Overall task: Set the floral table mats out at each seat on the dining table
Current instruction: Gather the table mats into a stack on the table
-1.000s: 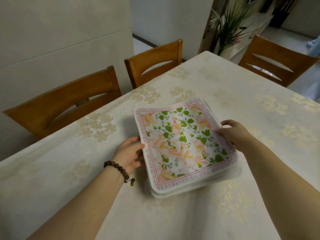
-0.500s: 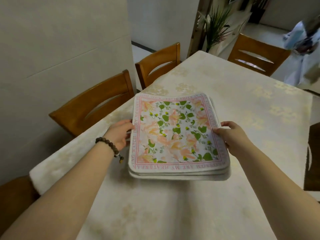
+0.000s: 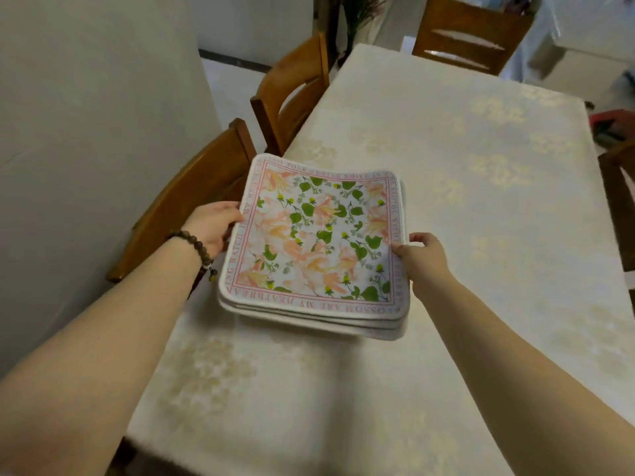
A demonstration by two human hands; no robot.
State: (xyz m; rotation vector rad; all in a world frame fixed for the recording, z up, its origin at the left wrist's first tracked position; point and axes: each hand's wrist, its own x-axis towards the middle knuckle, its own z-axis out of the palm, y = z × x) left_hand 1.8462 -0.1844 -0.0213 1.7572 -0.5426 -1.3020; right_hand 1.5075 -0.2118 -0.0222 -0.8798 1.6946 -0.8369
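Right at table [image 3: 464,207] edge, mat stack [image 3: 319,242].

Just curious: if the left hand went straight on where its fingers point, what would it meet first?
The stack of floral mats, most likely: the left hand grips its left edge, nothing between.

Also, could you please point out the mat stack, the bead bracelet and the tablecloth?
mat stack [image 3: 319,242]: head view, top mat's centre.
bead bracelet [image 3: 194,242]: head view, wrist beads.
tablecloth [image 3: 446,149]: head view, bare patch.

Cream tablecloth [image 3: 488,255] over dining table [image 3: 261,400]
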